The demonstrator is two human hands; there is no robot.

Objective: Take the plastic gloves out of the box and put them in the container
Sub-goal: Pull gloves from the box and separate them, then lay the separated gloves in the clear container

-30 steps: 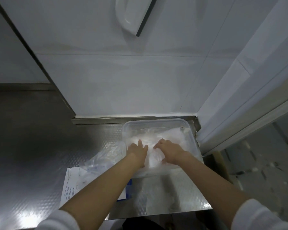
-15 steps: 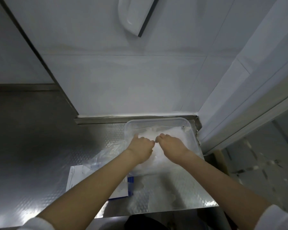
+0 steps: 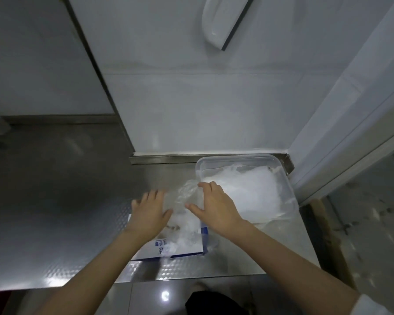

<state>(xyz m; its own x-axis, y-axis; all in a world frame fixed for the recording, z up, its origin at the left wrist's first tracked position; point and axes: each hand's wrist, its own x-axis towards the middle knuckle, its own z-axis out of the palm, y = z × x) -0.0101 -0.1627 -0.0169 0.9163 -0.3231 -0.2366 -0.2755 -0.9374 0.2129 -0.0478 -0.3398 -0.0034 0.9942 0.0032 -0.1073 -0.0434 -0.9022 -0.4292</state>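
Left hand (image 3: 149,214) and right hand (image 3: 214,208) spread above the box (image 3: 180,248); plastic gloves (image 3: 243,192) fill the container (image 3: 237,159).

An embossed steel tabletop (image 3: 55,223) runs along white wall panels (image 3: 214,110), with a low metal strip (image 3: 164,158) at the foot of the wall. High on the wall hangs a white fixture (image 3: 216,21) with a dark edge. To the right stands a white frame (image 3: 350,123), with speckled floor (image 3: 373,212) beyond it. A brown cardboard edge (image 3: 323,223) leans just beside the tabletop's right end.
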